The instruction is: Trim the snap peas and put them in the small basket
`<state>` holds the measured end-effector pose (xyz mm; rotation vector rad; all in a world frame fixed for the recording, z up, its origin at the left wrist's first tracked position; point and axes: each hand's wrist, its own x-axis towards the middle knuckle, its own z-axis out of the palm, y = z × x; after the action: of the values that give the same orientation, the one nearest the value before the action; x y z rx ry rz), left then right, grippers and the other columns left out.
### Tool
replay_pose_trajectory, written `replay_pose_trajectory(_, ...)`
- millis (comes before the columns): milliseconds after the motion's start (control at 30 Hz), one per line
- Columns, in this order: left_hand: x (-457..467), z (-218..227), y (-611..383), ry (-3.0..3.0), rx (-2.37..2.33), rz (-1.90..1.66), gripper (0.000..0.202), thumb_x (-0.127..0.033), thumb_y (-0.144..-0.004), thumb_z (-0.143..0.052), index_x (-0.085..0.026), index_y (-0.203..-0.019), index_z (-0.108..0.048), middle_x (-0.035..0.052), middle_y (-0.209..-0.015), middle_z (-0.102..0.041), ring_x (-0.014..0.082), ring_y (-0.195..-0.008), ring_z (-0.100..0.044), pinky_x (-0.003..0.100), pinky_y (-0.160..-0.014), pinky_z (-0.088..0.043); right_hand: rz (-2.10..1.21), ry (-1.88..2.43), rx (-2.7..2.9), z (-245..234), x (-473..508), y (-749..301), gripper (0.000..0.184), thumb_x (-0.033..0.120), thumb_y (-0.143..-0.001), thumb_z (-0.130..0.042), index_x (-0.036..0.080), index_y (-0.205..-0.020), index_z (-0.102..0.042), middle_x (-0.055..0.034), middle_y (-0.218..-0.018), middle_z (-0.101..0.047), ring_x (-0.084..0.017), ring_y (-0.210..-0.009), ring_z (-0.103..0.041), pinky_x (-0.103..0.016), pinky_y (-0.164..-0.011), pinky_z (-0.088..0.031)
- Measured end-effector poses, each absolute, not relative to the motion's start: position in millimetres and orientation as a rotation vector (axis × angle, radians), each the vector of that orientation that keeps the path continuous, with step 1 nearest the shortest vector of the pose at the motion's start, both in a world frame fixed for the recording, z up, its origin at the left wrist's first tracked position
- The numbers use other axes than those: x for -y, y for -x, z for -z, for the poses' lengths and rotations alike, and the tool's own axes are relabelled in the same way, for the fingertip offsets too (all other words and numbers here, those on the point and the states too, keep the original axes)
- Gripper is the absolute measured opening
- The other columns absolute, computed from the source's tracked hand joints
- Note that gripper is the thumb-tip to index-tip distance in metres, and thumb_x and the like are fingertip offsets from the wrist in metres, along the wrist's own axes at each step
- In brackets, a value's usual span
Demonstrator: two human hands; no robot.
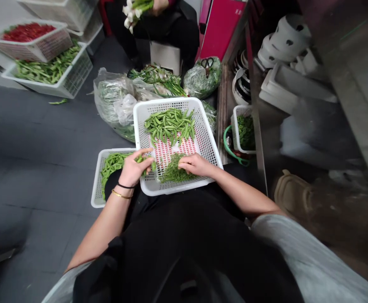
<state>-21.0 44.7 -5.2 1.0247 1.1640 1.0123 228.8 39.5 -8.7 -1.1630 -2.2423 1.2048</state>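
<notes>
A white perforated basket (213,147) rests on my lap. Green pea pods (170,125) lie heaped at its far side, and a mound of thin green trimmings (173,171) is at its near side. At the basket's left rim, my left hand (133,169) is curled around a few green pea pods (152,166). My right hand (197,165) is closed in a pinch over the trimmings; whatever lies between its fingertips is too small to make out. A second white basket (96,185) with more green pods (116,160) stands to the left, partly behind my left arm.
Plastic bags of greens (109,99) lie beyond the basket, scissors (207,65) atop one. Stacked baskets of red peppers (29,32) and green pods (46,67) stand far left. Opposite sits a person holding white-bulbed stalks (132,14). A metal shelf edge (256,126) runs along the right.
</notes>
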Motion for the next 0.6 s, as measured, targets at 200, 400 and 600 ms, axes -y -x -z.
replay_pose_trajectory(200,-67.2,10.3,50.6,-0.575,-0.954,-1.225,0.02,-0.019,-0.062,-0.069,-0.015,-0.081,-0.067,0.0012,-0.058,-0.062,0.0113,-0.047,-0.055,0.019,-0.036,-0.04,-1.594,1.599,2.465,40.7,-103.6,-244.8,0.048,0.055,-0.076,-0.06,0.014,-0.101,-0.066,-0.0021,-0.065,-0.066,-0.013,-0.054,-0.059,-0.023,-0.058,-0.042)
replay_pose_trajectory(400,-55.4,15.1,40.8,-0.394,-0.748,-1.064,0.022,-0.023,-0.059,-0.073,-0.016,-0.077,-0.062,0.0007,-0.062,-0.06,0.0096,-0.049,-0.054,0.019,-0.039,-0.045,-0.903,2.418,2.206,87.2,-164.6,-205.3,0.044,0.044,-0.086,-0.051,0.008,-0.107,-0.065,-0.0202,-0.116,-0.062,-0.026,-0.105,-0.06,-0.029,-0.08,-0.045)
replay_pose_trajectory(600,-41.4,10.2,31.6,-0.574,-0.925,-0.897,0.026,-0.019,-0.056,-0.079,-0.014,-0.073,-0.06,0.0009,-0.056,-0.061,0.011,-0.044,-0.055,0.02,-0.038,-0.044,-0.987,2.272,2.265,70.1,-137.6,-213.9,0.032,0.03,-0.087,-0.05,0.004,-0.097,-0.066,-0.0209,-0.1,-0.066,-0.023,-0.091,-0.064,-0.026,-0.072,-0.044)
